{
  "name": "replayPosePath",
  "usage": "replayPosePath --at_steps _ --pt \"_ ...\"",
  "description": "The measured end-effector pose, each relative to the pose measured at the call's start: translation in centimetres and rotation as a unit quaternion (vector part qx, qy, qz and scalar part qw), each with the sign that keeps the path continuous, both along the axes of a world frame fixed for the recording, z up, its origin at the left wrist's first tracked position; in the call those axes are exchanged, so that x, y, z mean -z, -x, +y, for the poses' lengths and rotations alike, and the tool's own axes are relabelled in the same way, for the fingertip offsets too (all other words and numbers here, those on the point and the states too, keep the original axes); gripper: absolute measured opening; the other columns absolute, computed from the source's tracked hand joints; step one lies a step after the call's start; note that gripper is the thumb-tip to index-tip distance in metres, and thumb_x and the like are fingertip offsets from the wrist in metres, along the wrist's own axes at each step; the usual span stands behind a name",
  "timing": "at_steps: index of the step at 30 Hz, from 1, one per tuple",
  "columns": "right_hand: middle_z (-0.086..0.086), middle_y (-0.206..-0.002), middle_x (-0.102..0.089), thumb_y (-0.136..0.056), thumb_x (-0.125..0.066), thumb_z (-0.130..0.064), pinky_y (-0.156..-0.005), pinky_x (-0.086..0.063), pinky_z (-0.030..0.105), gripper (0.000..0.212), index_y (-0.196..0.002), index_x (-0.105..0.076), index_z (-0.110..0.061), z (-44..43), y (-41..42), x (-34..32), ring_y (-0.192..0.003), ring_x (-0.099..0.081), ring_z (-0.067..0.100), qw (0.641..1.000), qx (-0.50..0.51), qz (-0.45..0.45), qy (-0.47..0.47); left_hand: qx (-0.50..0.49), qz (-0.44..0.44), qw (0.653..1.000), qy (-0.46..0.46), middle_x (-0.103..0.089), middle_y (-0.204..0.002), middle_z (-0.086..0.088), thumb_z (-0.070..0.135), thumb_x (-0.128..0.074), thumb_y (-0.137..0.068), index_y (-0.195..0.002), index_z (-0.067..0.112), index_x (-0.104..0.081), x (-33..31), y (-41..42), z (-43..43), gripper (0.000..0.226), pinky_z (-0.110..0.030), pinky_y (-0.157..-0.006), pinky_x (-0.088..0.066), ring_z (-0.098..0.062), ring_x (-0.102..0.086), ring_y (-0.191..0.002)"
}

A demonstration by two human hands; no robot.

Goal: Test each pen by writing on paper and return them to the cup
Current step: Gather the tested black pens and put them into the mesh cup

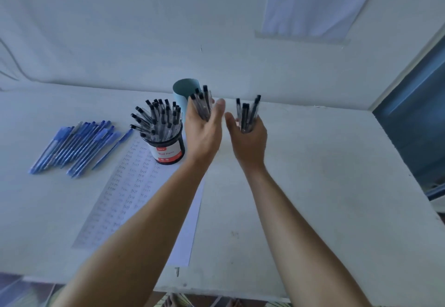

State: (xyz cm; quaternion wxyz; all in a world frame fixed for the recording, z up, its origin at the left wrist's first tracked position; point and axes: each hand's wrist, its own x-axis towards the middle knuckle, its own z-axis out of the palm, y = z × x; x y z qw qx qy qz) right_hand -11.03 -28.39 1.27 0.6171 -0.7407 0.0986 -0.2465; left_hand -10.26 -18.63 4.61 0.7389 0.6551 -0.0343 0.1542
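Head view: both arms reach up from the bottom edge to mid-frame. The left hand [203, 133] has its fingers curled round the left bunch of pens [203, 104], clear barrels w/ black caps, caps up, thumb sticking out to the right. The right hand [249, 138], just beside it but apart, grips the right bunch of pens [246, 114], same kind, caps up and fanned a bit.

A light-blue cup [182, 90] stands upright behind the left hand, at the back of the surface [313, 186] near the wall [120, 30], partly hidden by the fingers; can't tell what's inside. Left of the left hand and near the cup stands a black pen tub [168, 150] w/ white-and-red label, packed w/ black-capped pens.

The paper [130, 193] lies flat in the lower-left centre, w/ rows of small handwritten words; its top end sits under the tub and the left forearm crosses over it. Blue pens [74, 146] lie side by side at the left of the frame. A white sheet [313, 3] hangs on the wall, upper right.
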Motion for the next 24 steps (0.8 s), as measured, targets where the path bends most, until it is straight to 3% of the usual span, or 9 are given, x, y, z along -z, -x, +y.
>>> replayPosePath --at_steps 3,7,11,16,18,20,21,23,24 --pt "-0.015 -0.053 -0.050 -0.091 -0.071 -0.032 -0.055 -0.039 0.021 0.035 -0.064 -0.052 -0.022 3.1 -0.3 -1.9 -0.052 -0.048 0.005 0.998 -0.049 -0.011 -0.040 0.032 -0.023 0.995 0.095 -0.036 -0.062 0.004 0.018 -0.047 -0.094 -0.084 0.015 -0.040 -3.0 0.3 2.3 0.013 -0.031 -0.049 -0.025 -0.013 -0.028 -0.052" --pt "0.002 -0.048 -0.053 -0.100 -0.056 -0.038 -0.049 -0.043 0.030 0.050 -0.059 -0.054 -0.010 7.0 -0.8 -4.7 -0.043 -0.052 0.018 0.988 -0.114 -0.032 -0.099 0.000 -0.071 0.992 0.105 -0.042 -0.069 0.002 0.017 -0.041 -0.102 -0.092 0.016 -0.038 -5.9 -0.4 6.5 0.011 -0.030 -0.054 -0.037 -0.014 -0.038 -0.054" --pt "0.003 -0.054 -0.056 -0.105 -0.047 -0.033 -0.060 -0.047 0.030 0.051 -0.062 -0.055 -0.007 9.9 -1.5 -6.9 -0.054 -0.055 0.015 0.981 -0.104 -0.100 -0.130 -0.056 -0.129 0.989 0.052 -0.040 -0.077 0.000 0.021 -0.038 -0.104 -0.098 0.017 -0.036 -6.8 -1.4 11.2 0.008 -0.031 -0.059 -0.043 -0.014 -0.041 -0.056" --pt "0.002 -0.070 -0.070 -0.105 -0.046 -0.029 -0.079 -0.056 0.031 0.048 -0.079 -0.065 0.007 12.3 -3.1 -7.4 -0.074 -0.068 0.015 0.979 -0.078 -0.121 -0.145 -0.091 -0.112 0.989 -0.010 -0.046 -0.081 -0.002 0.025 -0.040 -0.104 -0.099 0.017 -0.037 -4.6 -2.5 14.0 0.009 -0.035 -0.069 -0.051 -0.011 -0.054 -0.062" --pt "0.000 -0.076 -0.073 -0.105 -0.046 -0.031 -0.080 -0.055 0.033 0.046 -0.083 -0.071 0.000 13.0 -3.4 -6.9 -0.076 -0.068 0.014 0.983 -0.079 -0.127 -0.104 -0.089 -0.085 0.990 -0.070 -0.058 -0.085 0.003 0.024 -0.040 -0.106 -0.104 0.013 -0.042 -3.1 -2.1 13.9 0.012 -0.032 -0.081 -0.054 -0.007 -0.065 -0.075" --pt "-0.013 -0.070 -0.069 -0.102 -0.047 -0.036 -0.071 -0.047 0.026 0.043 -0.087 -0.076 -0.008 13.3 -3.7 -5.9 -0.067 -0.061 0.002 0.989 -0.071 -0.127 -0.035 -0.100 -0.058 0.982 -0.151 -0.065 -0.087 0.026 0.025 -0.041 -0.107 -0.112 0.004 -0.052 -1.8 -1.6 13.8 0.023 -0.019 -0.087 -0.048 0.013 -0.061 -0.084" --pt "-0.021 -0.064 -0.063 -0.101 -0.047 -0.037 -0.069 -0.043 0.022 0.042 -0.090 -0.077 -0.011 13.4 -3.8 -5.5 -0.065 -0.057 -0.002 0.991 -0.069 -0.116 -0.006 -0.105 -0.043 0.975 -0.189 -0.062 -0.087 0.035 0.027 -0.042 -0.107 -0.115 0.003 -0.056 -1.0 -1.5 13.8 0.029 -0.020 -0.094 -0.044 0.019 -0.056 -0.086" --pt "-0.024 -0.060 -0.055 -0.100 -0.048 -0.043 -0.071 -0.044 0.023 0.038 -0.090 -0.077 -0.019 13.2 -4.1 -4.5 -0.068 -0.054 -0.005 0.993 -0.070 -0.071 0.059 -0.107 -0.006 0.959 -0.261 -0.056 -0.088 0.031 0.036 -0.041 -0.107 -0.118 0.009 -0.059 0.1 -1.5 13.9 0.034 -0.042 -0.113 -0.029 0.017 -0.051 -0.101" --pt "-0.020 -0.064 -0.056 -0.099 -0.050 -0.046 -0.073 -0.046 0.029 0.035 -0.082 -0.072 -0.025 13.0 -4.2 -4.0 -0.071 -0.056 -0.002 0.993 -0.069 -0.035 0.092 -0.107 0.015 0.952 -0.287 -0.053 -0.093 0.026 0.039 -0.041 -0.106 -0.118 0.013 -0.058 0.4 -1.6 14.0 0.033 -0.049 -0.115 -0.020 0.006 -0.050 -0.113"
